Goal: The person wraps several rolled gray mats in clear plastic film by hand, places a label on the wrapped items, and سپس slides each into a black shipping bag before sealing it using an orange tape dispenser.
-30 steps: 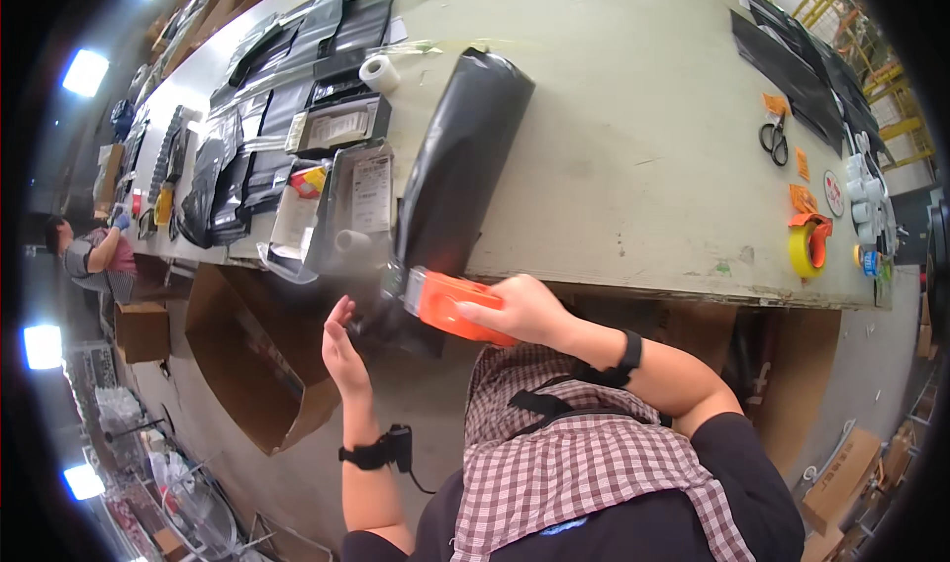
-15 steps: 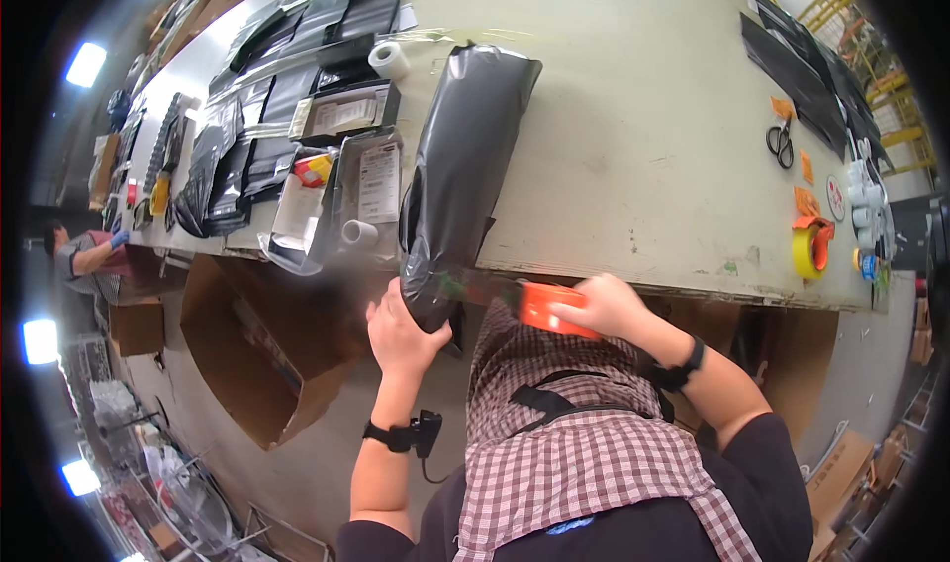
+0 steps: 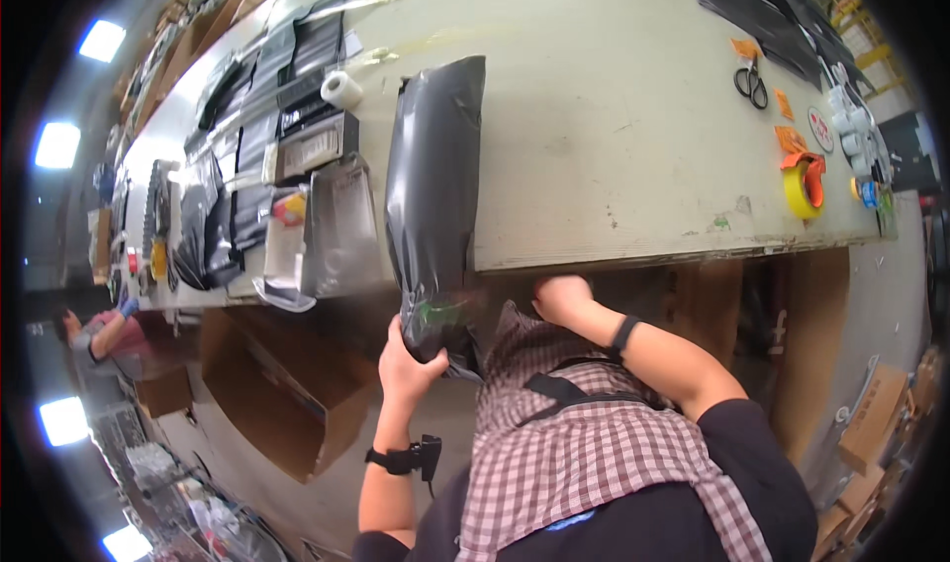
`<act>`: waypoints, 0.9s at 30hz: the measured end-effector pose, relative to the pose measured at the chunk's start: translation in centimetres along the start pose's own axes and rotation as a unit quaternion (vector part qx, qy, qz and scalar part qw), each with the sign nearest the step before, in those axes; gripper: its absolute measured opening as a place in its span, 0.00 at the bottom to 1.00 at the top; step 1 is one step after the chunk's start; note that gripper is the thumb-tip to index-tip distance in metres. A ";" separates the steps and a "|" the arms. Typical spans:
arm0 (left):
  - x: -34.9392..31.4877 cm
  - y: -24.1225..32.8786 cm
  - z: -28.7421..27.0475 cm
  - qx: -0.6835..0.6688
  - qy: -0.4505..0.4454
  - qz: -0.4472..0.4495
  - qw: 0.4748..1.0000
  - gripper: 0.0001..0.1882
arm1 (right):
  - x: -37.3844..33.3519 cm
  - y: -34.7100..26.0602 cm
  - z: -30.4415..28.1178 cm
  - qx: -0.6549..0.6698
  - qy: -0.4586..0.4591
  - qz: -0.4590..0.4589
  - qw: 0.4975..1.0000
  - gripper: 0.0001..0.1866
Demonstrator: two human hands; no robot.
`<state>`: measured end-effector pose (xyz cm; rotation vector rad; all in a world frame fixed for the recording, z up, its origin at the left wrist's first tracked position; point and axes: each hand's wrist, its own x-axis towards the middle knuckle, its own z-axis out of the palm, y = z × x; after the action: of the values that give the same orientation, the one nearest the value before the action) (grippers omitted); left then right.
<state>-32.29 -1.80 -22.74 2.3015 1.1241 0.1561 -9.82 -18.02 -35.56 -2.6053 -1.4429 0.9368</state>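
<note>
A long parcel in black plastic film [image 3: 435, 176] lies over the table's front edge, its near end sticking out toward me. My left hand [image 3: 408, 372] grips that end, thumb on the right side and fingers on the left. A shiny, greenish band [image 3: 443, 313] crosses the film just beyond the fingers. To the right, my right hand [image 3: 564, 300] is closed just below the table edge. Only a reddish-orange bit shows by its fingers; the orange tape dispenser seen there earlier is otherwise hidden behind the hand.
Left of the parcel are clear-film trays [image 3: 341, 216], a white roll [image 3: 342, 89] and black bags [image 3: 203, 226]. Scissors [image 3: 751, 85] and a yellow tape roll in an orange dispenser [image 3: 804, 188] lie right. Below stands an open carton [image 3: 287, 404]; a co-worker [image 3: 119, 339] is far left.
My right hand has moved left and up toward the parcel, and the orange dispenser has gone from sight. The parcel's far end has swung left. My left hand keeps its grip.
</note>
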 end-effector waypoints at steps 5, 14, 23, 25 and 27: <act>0.7 -4.7 -0.7 -0.182 -0.143 -0.070 0.970 0.51 | -11.4 4.0 -10.0 0.341 0.005 0.024 0.940 0.25; 4.7 -2.0 1.5 -0.428 -0.251 -0.101 0.862 0.43 | -5.0 17.3 -11.2 -0.157 0.410 0.203 0.875 0.26; 3.1 6.5 5.8 -0.512 -0.263 -0.122 0.809 0.44 | -4.0 -2.3 -8.7 0.512 0.063 -0.125 0.847 0.50; 3.1 6.6 4.8 -0.536 -0.349 -0.072 0.765 0.46 | -5.0 1.7 -12.6 0.672 -0.136 -0.112 0.720 0.47; 4.2 6.1 4.1 -0.587 -0.448 -0.069 0.671 0.49 | -7.7 4.0 -14.9 0.711 -0.192 -0.109 0.668 0.43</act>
<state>-24.04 -3.40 -23.42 0.8473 0.3734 -0.2481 -2.23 -22.36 -20.78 -1.0497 -0.4467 1.6321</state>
